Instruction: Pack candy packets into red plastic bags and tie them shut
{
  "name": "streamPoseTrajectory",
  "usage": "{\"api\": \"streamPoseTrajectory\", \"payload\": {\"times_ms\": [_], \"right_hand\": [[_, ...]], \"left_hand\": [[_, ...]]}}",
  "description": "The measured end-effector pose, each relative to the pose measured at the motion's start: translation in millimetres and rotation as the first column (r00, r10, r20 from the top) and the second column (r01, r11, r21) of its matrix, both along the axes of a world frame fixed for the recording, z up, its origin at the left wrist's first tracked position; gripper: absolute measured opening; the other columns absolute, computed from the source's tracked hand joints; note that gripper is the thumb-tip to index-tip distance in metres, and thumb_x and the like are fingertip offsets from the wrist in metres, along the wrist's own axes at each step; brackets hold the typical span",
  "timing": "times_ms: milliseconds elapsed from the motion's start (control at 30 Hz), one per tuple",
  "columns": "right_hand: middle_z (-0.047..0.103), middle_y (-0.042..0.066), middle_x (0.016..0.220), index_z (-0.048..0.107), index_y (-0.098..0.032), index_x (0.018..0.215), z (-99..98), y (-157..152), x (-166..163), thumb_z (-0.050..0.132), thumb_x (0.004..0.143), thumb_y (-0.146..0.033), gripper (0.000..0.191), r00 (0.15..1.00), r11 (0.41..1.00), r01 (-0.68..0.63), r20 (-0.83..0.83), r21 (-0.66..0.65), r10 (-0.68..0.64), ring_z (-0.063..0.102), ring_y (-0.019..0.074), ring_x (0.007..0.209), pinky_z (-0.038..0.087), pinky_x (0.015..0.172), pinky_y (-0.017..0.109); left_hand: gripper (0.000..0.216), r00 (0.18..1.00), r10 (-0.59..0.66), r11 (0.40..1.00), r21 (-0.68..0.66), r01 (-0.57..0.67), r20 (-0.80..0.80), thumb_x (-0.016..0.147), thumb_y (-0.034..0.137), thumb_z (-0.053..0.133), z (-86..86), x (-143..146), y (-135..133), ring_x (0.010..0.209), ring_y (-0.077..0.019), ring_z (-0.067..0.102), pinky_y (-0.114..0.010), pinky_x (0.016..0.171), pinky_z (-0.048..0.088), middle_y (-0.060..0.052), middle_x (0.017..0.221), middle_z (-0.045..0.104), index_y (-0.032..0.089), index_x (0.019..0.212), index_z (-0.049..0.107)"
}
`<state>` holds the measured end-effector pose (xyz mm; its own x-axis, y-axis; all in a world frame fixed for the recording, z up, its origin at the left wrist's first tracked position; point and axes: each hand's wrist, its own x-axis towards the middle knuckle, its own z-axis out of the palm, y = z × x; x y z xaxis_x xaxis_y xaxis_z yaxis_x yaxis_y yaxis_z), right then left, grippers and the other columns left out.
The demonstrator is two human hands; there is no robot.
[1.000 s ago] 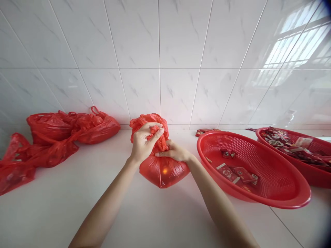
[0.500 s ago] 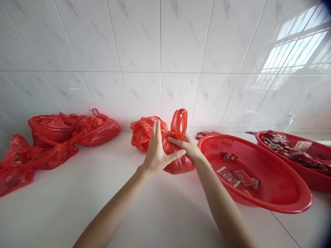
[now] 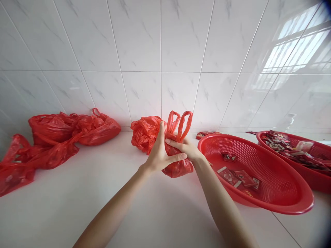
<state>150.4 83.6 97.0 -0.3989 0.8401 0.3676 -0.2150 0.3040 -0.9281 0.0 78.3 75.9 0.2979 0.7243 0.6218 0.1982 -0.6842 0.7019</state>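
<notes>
Above the counter, both my hands are around a filled red plastic bag (image 3: 178, 168) with its two loop handles standing up. My left hand (image 3: 157, 156) holds it from the left, thumb across the front and fingers stretched along the side. From the right, my right hand (image 3: 190, 148) grips the bag's upper part, below the handles, with its thumb over the front. Inside, the bag's contents are hidden by the plastic. Just behind my left hand lies a crumpled bunch of red plastic bags (image 3: 146, 134).
To the right stands a red perforated basket (image 3: 281, 172) with several small red packets (image 3: 244, 178). Beyond it, a second red basket (image 3: 318, 181) holds many packets. Several filled red bags (image 3: 54, 129) lie at the left. A tiled wall (image 3: 139, 93) backs the white counter (image 3: 77, 193).
The two bag handles have spread apart, where they were bunched together. My left hand has closed in on the bag, which sits slightly lower.
</notes>
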Motion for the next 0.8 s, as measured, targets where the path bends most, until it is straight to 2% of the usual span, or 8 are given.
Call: {"api": "streamPoseTrajectory", "payload": {"times_ms": [100,167,233,333,500,633,733,800], "right_hand": [[0.070,0.006,0.115,0.068,-0.022,0.116,1.5,0,6,0.074,0.081,-0.044,0.041,0.992,0.994,-0.108,0.075,0.028,0.106,0.065,0.0240,0.109,0.053,0.097,0.041],[0.070,0.005,0.113,0.067,-0.022,0.117,-0.1,0,7,0.074,0.081,-0.044,0.043,0.973,0.984,-0.176,0.156,0.020,0.170,0.065,0.0238,0.107,0.053,0.096,0.041],[0.070,0.005,0.108,0.067,-0.022,0.115,-4.0,1,6,0.072,0.082,-0.047,0.042,0.952,0.980,-0.198,0.235,-0.013,0.196,0.066,0.0233,0.104,0.054,0.094,0.041],[0.070,0.005,0.108,0.066,-0.023,0.116,-12.5,3,0,0.064,0.087,-0.053,0.042,0.949,0.991,-0.133,0.289,0.014,0.124,0.065,0.0223,0.103,0.055,0.093,0.039],[0.064,0.007,0.126,0.063,-0.023,0.125,-31.6,1,-3,0.046,0.098,-0.052,0.044,0.971,0.955,0.130,0.163,0.265,-0.177,0.058,0.0225,0.120,0.045,0.107,0.040],[0.068,0.010,0.120,0.068,-0.021,0.121,-56.7,-4,4,0.040,0.100,-0.052,0.047,0.857,0.878,0.392,0.236,0.276,-0.457,0.061,0.0259,0.116,0.045,0.105,0.044],[0.070,0.010,0.118,0.069,-0.023,0.121,-76.1,-8,9,0.037,0.100,-0.052,0.048,0.798,0.849,0.464,0.295,0.254,-0.525,0.063,0.0283,0.113,0.047,0.101,0.046],[0.070,0.009,0.120,0.069,-0.025,0.121,-86.4,-11,11,0.037,0.100,-0.051,0.047,0.792,0.847,0.470,0.305,0.248,-0.529,0.062,0.0287,0.116,0.047,0.102,0.046]], "left_hand": [[0.083,0.989,-0.025,0.988,-0.148,0.047,0.148,0.082,0.053,0.070,11.6,-13,3,0.138,-0.0322,0.044,-0.048,0.109,0.043,-0.015,0.150,0.045,0.028,0.150,0.031],[0.053,0.979,-0.059,0.956,-0.272,0.113,0.197,0.090,0.056,0.057,17.2,-20,6,0.125,-0.0301,0.056,-0.042,0.098,0.051,-0.013,0.133,0.061,0.023,0.132,0.055],[0.040,0.966,-0.120,0.910,-0.363,0.200,0.230,0.093,0.055,0.052,18.9,-23,9,0.108,-0.0275,0.066,-0.037,0.083,0.056,-0.010,0.111,0.072,0.020,0.105,0.068],[0.034,0.939,-0.104,0.883,-0.405,0.239,0.327,0.089,0.051,0.059,16.1,-19,12,0.090,-0.0234,0.070,-0.033,0.074,0.055,-0.006,0.094,0.074,0.019,0.081,0.066],[0.032,0.849,-0.053,0.846,-0.428,0.318,0.526,0.085,0.047,0.064,8.8,-15,21,0.101,-0.0234,0.066,-0.036,0.085,0.053,-0.007,0.102,0.073,0.018,0.075,0.057],[0.031,0.851,0.008,0.786,-0.529,0.319,0.525,0.081,0.046,0.066,-2.8,-20,36,0.092,-0.0217,0.067,-0.036,0.086,0.050,-0.006,0.084,0.071,0.019,0.073,0.053],[0.033,0.874,0.031,0.736,-0.602,0.308,0.485,0.077,0.047,0.067,-15.3,-23,48,0.084,-0.0214,0.068,-0.035,0.084,0.050,-0.003,0.073,0.066,0.019,0.072,0.051],[0.033,0.891,0.045,0.737,-0.617,0.275,0.452,0.076,0.047,0.067,-23.4,-24,55,0.079,-0.0201,0.067,-0.034,0.081,0.050,-0.001,0.068,0.062,0.019,0.070,0.050]]}}
